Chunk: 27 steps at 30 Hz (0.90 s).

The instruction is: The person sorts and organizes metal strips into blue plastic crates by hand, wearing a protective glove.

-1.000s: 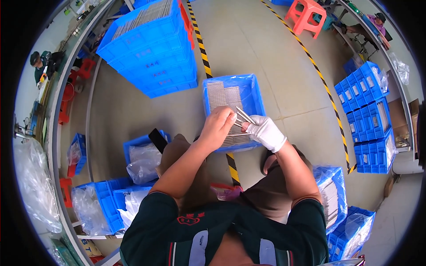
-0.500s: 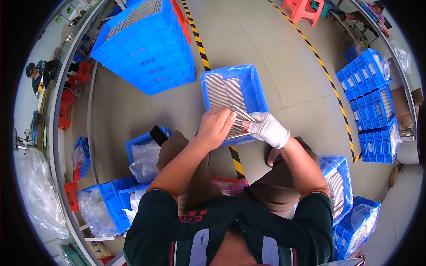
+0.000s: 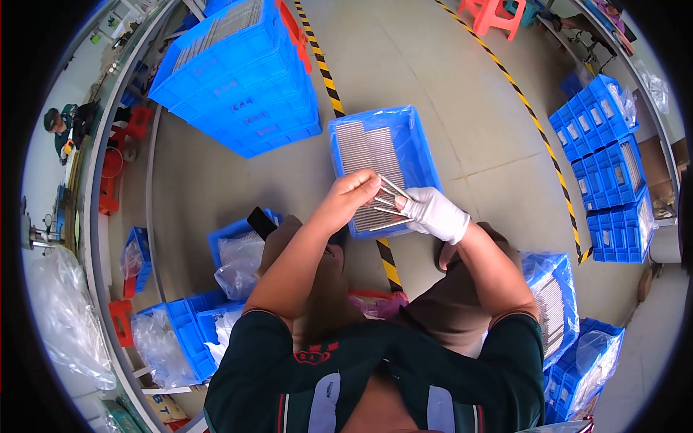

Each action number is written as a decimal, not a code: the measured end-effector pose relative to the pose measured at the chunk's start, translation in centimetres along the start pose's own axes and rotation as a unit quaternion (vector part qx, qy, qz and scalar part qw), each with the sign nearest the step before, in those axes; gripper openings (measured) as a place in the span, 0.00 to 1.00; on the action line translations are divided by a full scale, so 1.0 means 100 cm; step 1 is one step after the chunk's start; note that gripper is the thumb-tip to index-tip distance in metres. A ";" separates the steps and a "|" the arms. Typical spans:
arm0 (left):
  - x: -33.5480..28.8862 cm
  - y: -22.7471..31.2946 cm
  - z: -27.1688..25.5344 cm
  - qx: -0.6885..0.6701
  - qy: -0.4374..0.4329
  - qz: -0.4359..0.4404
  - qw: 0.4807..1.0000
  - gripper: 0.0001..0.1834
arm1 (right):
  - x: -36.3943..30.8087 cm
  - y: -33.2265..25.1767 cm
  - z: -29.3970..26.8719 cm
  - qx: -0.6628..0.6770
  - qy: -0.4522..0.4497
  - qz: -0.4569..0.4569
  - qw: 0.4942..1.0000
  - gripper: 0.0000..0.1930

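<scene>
Several slim silvery metal rods (image 3: 390, 201) fan out from my right hand (image 3: 439, 216), which wears a white glove and grips them at their right ends. My bare left hand (image 3: 351, 200) is closed, with thumb and curled fingers at the left end of the uppermost rod. Its fingertips are partly hidden. Both hands are above the near part of a blue plastic crate (image 3: 421, 155) lined with clear film. Inside that crate, similar rods (image 3: 368, 148) lie stacked in two columns on the left side, partly covered by my hands.
A tall stack of blue crates (image 3: 242, 108) filled with rods stands at far left. More blue crates (image 3: 613, 173) are stacked at right. Rod-filled crates (image 3: 552, 303) flank my right side; bagged crates (image 3: 191, 328) my left. Yellow-black tape (image 3: 390, 267) runs along the floor.
The rods have spread into a wider fan in my right hand. My left hand has moved slightly left and turned, its thumb now on top.
</scene>
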State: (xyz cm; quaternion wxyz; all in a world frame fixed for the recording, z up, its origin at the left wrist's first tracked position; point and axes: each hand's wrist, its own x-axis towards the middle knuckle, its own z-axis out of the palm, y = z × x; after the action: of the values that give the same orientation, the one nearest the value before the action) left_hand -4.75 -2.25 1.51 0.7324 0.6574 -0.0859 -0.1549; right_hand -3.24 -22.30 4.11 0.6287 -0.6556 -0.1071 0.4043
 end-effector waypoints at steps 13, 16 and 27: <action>0.002 -0.002 0.006 -0.097 0.048 -0.090 0.990 0.11 | 0.015 0.021 0.000 -0.176 0.096 -0.098 0.975 0.13; 0.004 -0.001 0.001 -0.058 0.032 -0.093 0.993 0.12 | 0.016 0.024 -0.001 -0.205 0.106 -0.122 0.965 0.13; 0.004 0.006 -0.007 -0.040 0.047 -0.040 0.997 0.13 | 0.015 0.014 0.003 -0.097 0.021 -0.001 0.995 0.14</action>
State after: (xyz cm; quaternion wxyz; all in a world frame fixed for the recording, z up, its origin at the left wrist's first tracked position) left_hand -4.10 -1.66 1.97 0.7543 0.6374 -0.0183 -0.1564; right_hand -2.93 -21.38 2.29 0.5648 -0.7217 -0.1336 0.3772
